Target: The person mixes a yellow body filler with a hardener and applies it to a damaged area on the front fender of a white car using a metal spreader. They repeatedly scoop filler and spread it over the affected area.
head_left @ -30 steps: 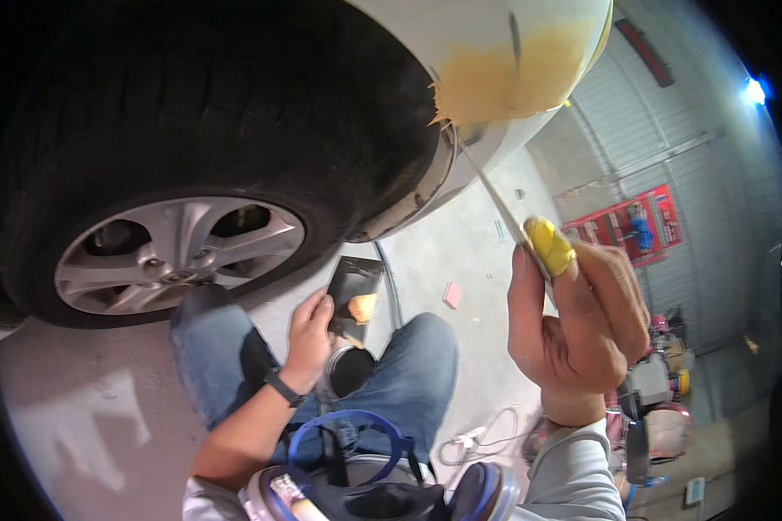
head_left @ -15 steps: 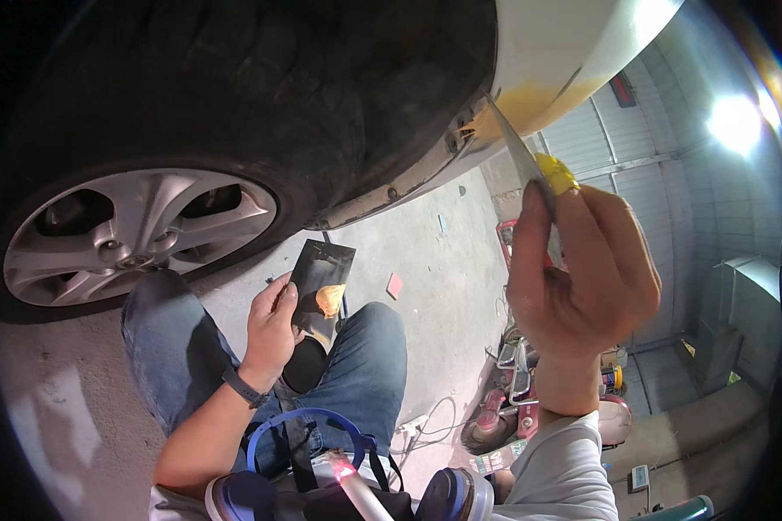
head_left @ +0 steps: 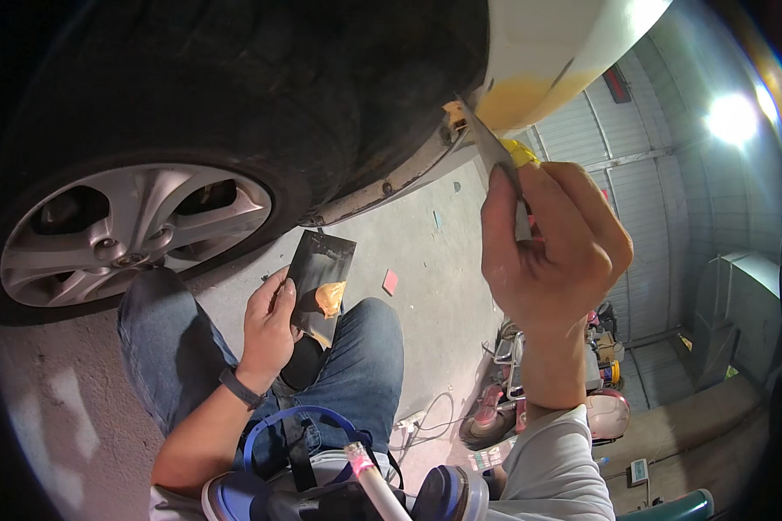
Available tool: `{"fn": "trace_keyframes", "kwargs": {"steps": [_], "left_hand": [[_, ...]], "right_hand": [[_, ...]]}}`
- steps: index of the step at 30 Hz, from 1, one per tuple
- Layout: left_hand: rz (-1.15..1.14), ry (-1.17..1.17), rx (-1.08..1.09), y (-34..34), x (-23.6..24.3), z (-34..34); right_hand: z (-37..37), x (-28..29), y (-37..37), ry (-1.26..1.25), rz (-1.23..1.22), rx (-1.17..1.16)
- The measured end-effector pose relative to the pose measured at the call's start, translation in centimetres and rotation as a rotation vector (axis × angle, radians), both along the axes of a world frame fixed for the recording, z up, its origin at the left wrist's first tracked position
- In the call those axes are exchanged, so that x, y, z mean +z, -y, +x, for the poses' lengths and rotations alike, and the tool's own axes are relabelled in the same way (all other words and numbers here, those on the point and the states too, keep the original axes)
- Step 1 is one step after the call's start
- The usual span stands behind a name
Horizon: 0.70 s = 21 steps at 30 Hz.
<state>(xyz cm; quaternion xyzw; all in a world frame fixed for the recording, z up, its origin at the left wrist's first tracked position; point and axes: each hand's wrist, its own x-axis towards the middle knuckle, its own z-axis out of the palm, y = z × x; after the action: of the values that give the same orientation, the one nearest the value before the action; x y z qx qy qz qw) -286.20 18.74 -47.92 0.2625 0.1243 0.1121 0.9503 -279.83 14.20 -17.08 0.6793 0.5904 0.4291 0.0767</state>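
Observation:
My left hand grips a dark rectangular mixing board over my lap. A lump of tan-orange body filler sits on it. Up on the right, my right hand pinches a thin filler spreader between thumb and fingers. Its tip is at the lower edge of the white car panel, beside the wheel arch, where some filler shows. Yellow-orange coating covers the panel's lower part. Something bright yellow shows at my fingertips; I cannot tell what it is.
A tyre with a silver wheel fills the left. On the concrete floor lies a pink pad. Cables, tools and a red-and-white machine stand right. A blue-rimmed respirator hangs at my chest.
My right hand has moved left with the spreader, whose tip is now lower along the panel's edge. My left hand and the board have hardly moved.

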Motion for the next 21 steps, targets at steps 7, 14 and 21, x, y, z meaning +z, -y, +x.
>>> {"fn": "trace_keyframes", "kwargs": {"steps": [7, 14, 21], "left_hand": [[-0.045, 0.091, 0.093, -1.8, 7.0, -2.9], [-0.184, 0.165, 0.189, -2.4, 11.3, -3.9], [0.27, 0.055, 0.353, -0.9, 9.0, -2.8]], "right_hand": [[-1.8, -0.9, 2.0, -0.151, -0.02, 0.091], [-2.1, -6.8, 7.8, -0.277, -0.145, 0.158], [0.3, -2.9, 8.3, -0.157, -0.027, 0.027]]}}
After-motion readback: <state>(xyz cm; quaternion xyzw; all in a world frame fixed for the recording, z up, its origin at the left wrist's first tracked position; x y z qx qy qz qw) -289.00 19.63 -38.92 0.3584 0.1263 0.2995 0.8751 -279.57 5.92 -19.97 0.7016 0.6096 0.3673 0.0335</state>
